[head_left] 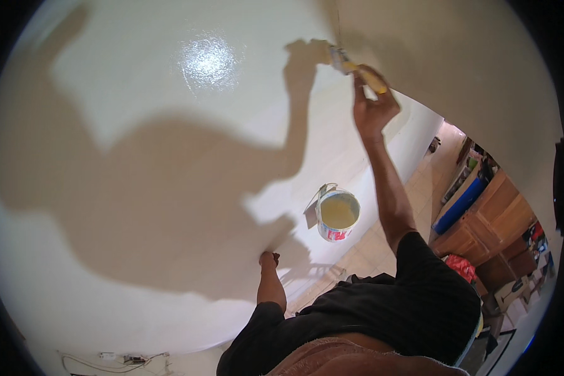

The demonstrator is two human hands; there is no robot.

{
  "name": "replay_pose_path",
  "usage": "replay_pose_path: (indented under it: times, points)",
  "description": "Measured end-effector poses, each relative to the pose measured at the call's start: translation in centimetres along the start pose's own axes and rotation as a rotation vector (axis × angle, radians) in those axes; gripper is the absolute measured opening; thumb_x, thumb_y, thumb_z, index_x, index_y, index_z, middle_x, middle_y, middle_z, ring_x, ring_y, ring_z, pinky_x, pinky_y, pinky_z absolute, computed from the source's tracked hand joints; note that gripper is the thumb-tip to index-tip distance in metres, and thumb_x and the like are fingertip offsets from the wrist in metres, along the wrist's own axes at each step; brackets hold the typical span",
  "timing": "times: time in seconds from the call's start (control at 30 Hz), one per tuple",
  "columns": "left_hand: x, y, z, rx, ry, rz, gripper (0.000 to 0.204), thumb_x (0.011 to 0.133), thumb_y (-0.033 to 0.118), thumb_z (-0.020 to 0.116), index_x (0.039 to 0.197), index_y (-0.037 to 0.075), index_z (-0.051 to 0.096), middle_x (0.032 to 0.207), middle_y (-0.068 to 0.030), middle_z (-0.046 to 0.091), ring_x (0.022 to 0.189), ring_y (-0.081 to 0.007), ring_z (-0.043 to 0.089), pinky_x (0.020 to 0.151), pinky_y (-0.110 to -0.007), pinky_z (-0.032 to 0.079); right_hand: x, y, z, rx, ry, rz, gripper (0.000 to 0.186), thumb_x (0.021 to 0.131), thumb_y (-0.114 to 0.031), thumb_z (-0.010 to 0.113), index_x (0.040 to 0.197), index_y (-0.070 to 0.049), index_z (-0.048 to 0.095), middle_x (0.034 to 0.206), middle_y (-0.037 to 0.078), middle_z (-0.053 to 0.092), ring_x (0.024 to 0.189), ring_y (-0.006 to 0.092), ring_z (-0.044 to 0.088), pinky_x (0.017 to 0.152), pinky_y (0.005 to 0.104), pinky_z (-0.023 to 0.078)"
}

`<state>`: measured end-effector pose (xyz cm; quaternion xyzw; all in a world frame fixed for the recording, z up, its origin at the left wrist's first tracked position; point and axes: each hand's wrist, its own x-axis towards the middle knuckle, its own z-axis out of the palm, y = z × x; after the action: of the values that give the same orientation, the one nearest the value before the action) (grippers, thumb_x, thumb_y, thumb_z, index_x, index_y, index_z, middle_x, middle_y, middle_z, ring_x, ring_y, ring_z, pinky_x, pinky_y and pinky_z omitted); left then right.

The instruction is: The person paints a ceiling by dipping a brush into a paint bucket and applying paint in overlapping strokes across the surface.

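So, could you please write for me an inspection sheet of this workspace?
Surface: pale wall, with bright glare and the person's shadow.
Job's things: yellow-handled brush near the wall's corner; bucket holding yellowish liquid.
Clutter: wooden furniture, long blue object, red item, at right.
Hands: right hand grips the brush; left hand is by the wall, contact unclear.
Cables: thin cables at lower left.
Surroundings: tiled floor.

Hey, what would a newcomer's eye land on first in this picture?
Probably the large dark shadow spread over the pale wall on the picture's left, with a bright glare spot above its middle. Next, the right hand gripping a yellow-handled brush near the top, and the pail of yellowish liquid below it, right of centre.
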<state>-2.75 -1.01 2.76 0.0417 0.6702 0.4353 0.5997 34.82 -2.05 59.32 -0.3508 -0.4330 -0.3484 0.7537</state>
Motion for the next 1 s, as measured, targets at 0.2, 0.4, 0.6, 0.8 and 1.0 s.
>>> replay_pose_path:
  times: [0.2,0.4,0.6,0.8,1.0]
  points:
    - [-0.9,0.6,0.8,0.115,0.054,-0.070,0.031,0.091,0.030,0.046,0.070,0.008,0.051,0.056,-0.0100,0.057,0.040,-0.0199,0.050,0.032,-0.029,0.033,-7.8,-15.1,0.4,0.191,-0.440,-0.109,0.030,0.084,-0.024,0.067,0.107,-0.005,0.066,0.101,0.009,0.069,0.077,0.0216,0.068,0.061,0.0288,0.054]
    - [-1.5,2.0,1.2,0.130,0.053,-0.093,0.032,0.092,0.030,0.046,0.069,0.008,0.052,0.056,-0.0105,0.058,0.039,-0.0197,0.050,0.031,-0.029,0.034,-9.2,-22.9,0.4,0.802,-0.379,-0.080,0.038,0.072,-0.005,0.068,0.108,0.002,0.060,0.100,0.013,0.064,0.088,0.0261,0.067,0.076,0.0349,0.058]
    - [-1.0,1.7,1.4,0.106,-0.005,-0.115,0.027,0.091,0.023,0.044,0.071,0.007,0.053,0.060,-0.0122,0.060,0.045,-0.0233,0.058,0.033,-0.031,0.036,-11.7,-14.5,-5.6,0.656,-0.644,0.084,0.033,0.074,-0.006,0.073,0.105,-0.001,0.064,0.099,0.012,0.068,0.082,0.0258,0.069,0.070,0.0354,0.058]
    - [2.8,-0.2,-1.3,0.066,-0.137,-0.053,0.028,0.090,0.021,0.042,0.067,0.007,0.052,0.057,-0.0123,0.057,0.041,-0.0225,0.052,0.031,-0.032,0.037,-17.9,-1.8,-15.1,0.250,-0.636,0.739,0.014,0.081,0.000,0.066,0.094,0.004,0.067,0.087,0.010,0.070,0.078,0.0121,0.066,0.071,0.0277,0.054]
    - [-1.1,0.5,-1.0,0.124,0.002,-0.054,0.027,0.093,0.018,0.039,0.072,0.007,0.052,0.054,-0.0082,0.057,0.043,-0.0186,0.056,0.030,-0.027,0.028,-27.3,6.2,-19.1,-0.234,-0.804,0.854,0.015,0.076,-0.015,0.070,0.085,-0.003,0.070,0.072,0.014,0.068,0.067,0.0220,0.069,0.059,0.0316,0.054]
